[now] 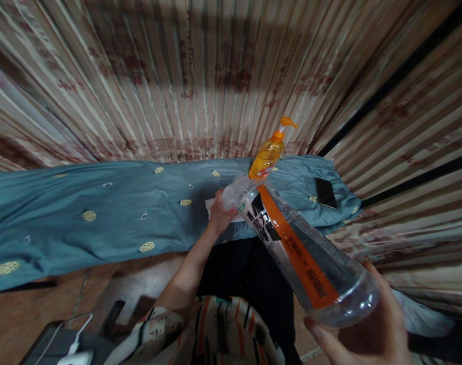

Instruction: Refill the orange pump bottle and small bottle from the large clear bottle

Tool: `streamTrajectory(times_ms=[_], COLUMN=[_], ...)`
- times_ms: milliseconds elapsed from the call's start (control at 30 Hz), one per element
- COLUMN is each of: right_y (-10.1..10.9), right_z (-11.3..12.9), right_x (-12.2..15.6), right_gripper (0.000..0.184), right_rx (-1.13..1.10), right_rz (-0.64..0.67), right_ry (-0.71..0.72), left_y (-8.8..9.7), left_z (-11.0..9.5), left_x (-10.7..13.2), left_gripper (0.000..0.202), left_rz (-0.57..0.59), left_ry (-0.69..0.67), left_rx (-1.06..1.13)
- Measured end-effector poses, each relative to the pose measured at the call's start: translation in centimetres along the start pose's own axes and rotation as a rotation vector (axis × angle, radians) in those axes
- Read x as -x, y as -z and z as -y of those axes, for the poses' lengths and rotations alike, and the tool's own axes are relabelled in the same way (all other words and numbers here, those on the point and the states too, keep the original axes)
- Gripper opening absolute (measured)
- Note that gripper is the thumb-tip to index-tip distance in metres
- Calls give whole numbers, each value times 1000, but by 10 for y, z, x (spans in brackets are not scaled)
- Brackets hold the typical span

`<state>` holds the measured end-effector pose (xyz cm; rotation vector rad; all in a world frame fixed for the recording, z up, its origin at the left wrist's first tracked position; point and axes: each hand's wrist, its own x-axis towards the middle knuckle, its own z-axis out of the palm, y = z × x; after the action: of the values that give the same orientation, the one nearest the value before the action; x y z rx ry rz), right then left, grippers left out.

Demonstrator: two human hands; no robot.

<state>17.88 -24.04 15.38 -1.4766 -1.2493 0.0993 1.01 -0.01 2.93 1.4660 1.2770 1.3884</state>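
A large clear plastic bottle [310, 253] with an orange, black and white label slants across the front, its base close to me and its narrow end pointing away to the left. My right hand [375, 324] grips the base, thumb on the near side and fingers round the far side. At the other end, my left hand [220, 215] is closed around the clear neck end; whether a cap or separate clear piece is there, I cannot tell. Just beyond the neck stands an orange pump bottle [267, 157] of yellow-orange liquid. White paper [208, 205] shows partly behind my left hand.
A teal cloth with pineapple prints [117, 203] covers the long, narrow surface. On its right part lies a black phone [325, 192]. Pleated curtains [216, 76] hang behind and to the right. At lower left, a white charger [76, 357] with a cable rests on something dark.
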Motion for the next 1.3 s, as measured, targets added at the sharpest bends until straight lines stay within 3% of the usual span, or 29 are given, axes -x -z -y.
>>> streamTrajectory(times_ms=[1300], right_y=[5], right_z=[-4], right_x=[4], right_gripper=[101], right_rx=[14], right_rz=[14], right_ry=[-22], left_y=[-1], left_z=[7], left_x=[-1], left_gripper=[56], left_rz=[-10], left_ry=[-41], left_rx=[-30])
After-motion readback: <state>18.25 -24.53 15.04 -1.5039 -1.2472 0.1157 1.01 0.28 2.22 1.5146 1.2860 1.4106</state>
